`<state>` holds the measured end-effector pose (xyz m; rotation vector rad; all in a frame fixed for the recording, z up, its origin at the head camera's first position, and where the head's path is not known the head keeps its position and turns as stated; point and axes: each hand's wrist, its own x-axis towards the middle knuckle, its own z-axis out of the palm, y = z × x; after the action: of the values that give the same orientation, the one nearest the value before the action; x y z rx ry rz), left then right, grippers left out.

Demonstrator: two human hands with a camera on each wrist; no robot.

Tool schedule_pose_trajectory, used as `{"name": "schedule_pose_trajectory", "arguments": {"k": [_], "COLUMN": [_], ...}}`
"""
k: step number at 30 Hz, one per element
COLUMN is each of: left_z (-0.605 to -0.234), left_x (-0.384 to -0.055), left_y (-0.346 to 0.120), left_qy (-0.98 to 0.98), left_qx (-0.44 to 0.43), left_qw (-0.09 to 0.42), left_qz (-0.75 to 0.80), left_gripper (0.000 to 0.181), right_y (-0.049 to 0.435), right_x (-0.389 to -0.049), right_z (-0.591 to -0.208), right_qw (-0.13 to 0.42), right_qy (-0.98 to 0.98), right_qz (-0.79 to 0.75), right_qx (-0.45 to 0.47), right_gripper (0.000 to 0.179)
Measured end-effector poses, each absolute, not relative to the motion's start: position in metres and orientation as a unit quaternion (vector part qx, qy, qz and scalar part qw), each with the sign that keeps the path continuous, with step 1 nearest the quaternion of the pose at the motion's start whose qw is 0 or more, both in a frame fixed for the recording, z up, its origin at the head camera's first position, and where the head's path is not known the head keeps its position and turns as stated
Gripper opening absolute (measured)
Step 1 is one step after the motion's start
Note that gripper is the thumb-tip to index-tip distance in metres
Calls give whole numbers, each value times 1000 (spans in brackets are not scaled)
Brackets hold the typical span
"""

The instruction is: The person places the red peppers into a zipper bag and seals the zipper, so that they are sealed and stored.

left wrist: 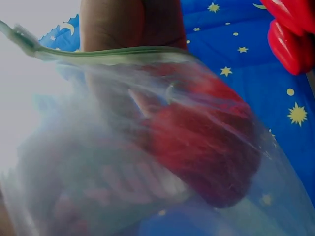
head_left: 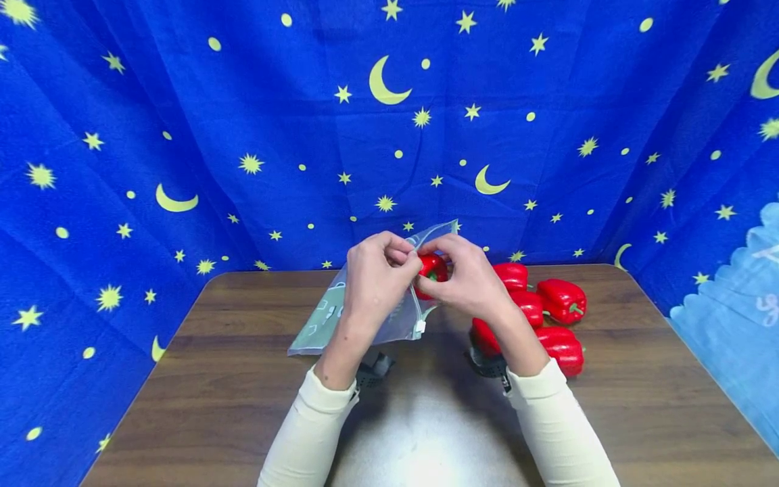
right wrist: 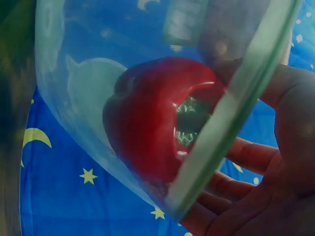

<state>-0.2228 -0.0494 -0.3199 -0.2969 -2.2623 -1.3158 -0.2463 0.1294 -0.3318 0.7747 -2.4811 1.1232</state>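
Above the brown table (head_left: pixel 243 318), two bare hands came together at the opening of one clear plastic bag (head_left: pixel 322 323), which had a green and white print and one white slider (head_left: pixel 420 327) on its rim. The left hand (head_left: pixel 372 281) had its fingers curled, and with the thumb and the forefinger it pinched the bag at the rim. The right hand (head_left: pixel 467 276) was bent in a half-wide curve across the same opening, its fingertips close to those of the other hand; I could not tell whether these fingers gripped the rim, the pepper or both. One red pepper (right wrist: pixel 142 118) was in the bag, just inside the opening, with its green stem turned toward the rim, between the thumb and the fingers of the right hand in the head view. On the table at the right, five more red peppers (head_left: pixel 561 302) lay close together, partly behind the right forearm, so that I counted six peppers in total. Two cream sleeves (head_left: pixel 304 436) covered the forearms. Behind the table, one blue cloth (head_left: pixel 316 122) with many yellow moons and stars hung, and one light blue piece (head_left: pixel 736 318) was at the far right.
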Motion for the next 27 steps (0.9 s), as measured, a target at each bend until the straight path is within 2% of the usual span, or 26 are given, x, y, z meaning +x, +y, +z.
{"name": "schedule_pose_trajectory", "arguments": {"k": [7,14,21,27], "left_z": [-319,-319,-317,-316], "left_x": [-225,-227,-228,-229], "left_y": [-51,-52,-57,-61], "left_qy": [-832,-831,-813,-808], "left_qx": [-96,-92,-97,-88], "left_qw": [241,227,235,220], "left_qz": [-489,-499,-523,-539], "left_gripper": [8,5,3,7], "right_y": [124,122,125,137], "right_x": [-248,-249,-248,-245], "right_z": [-337,-340,-336,-335], "right_qw": [154,121,134,170], "right_qy": [-868,-842,-842,-844], "right_qz": [379,452,452,439], "right_qx": [281,270,262,257], "right_gripper": [35,24,23,18]}}
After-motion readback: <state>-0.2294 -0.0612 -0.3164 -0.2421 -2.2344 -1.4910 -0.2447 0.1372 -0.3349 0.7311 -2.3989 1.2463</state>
